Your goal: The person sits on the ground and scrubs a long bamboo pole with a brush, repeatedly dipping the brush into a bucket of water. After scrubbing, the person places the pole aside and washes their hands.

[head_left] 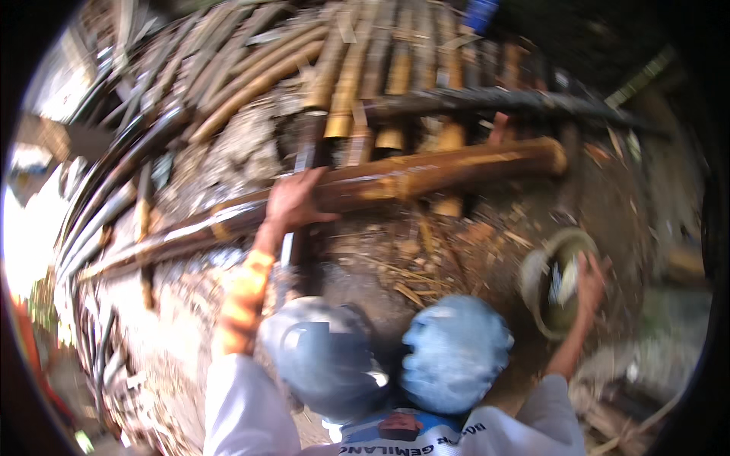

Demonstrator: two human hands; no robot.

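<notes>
A long, thick brown bamboo pole [449, 169] lies slantwise in front of me, its right end farther off and its surface shiny in places. My left hand [295, 201] rests on top of it near the middle, thumb and fingers spread. To the right stands a round bucket [536, 292] with a pale rim, tilted in view. My right hand [589, 285] is at its right side, reaching over the opening. Beside those fingers a pale patch [561, 285] shows inside; whether it is a cloth or a reflection I cannot tell. Motion smears this hand.
Several cut bamboo poles [353, 68] lie side by side at the back, with a dark pole [487, 100] across them. More poles [129, 163] are heaped at the left. Bamboo scraps [411, 292] litter the ground before my knees [456, 353]. Something blue [480, 14] sits at the top.
</notes>
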